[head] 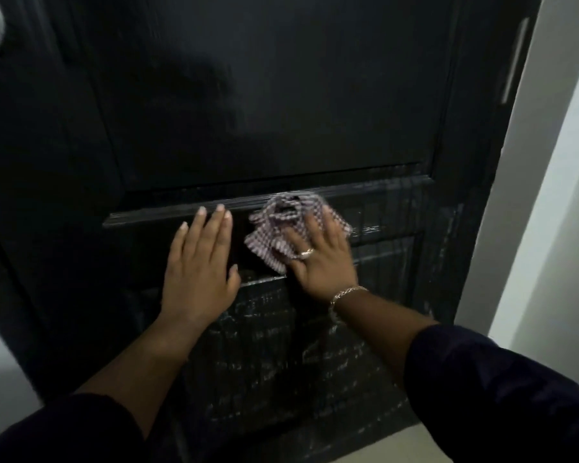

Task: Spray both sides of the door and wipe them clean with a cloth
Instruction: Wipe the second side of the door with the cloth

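against the dark door [281, 95], just under the horizontal moulding, the right hand [321, 259] pressed a checked cloth [281, 228] flat with spread fingers, while the left hand [198, 259] lay beside it, palm flat, bracing the panel, gripping nothing. wet streaks showed on the lower panel [281, 355] beneath both wrists. wiping well here probably meant keeping the cloth spread, running it along the moulding's ledge, then working downward through the streaks in overlapping passes.
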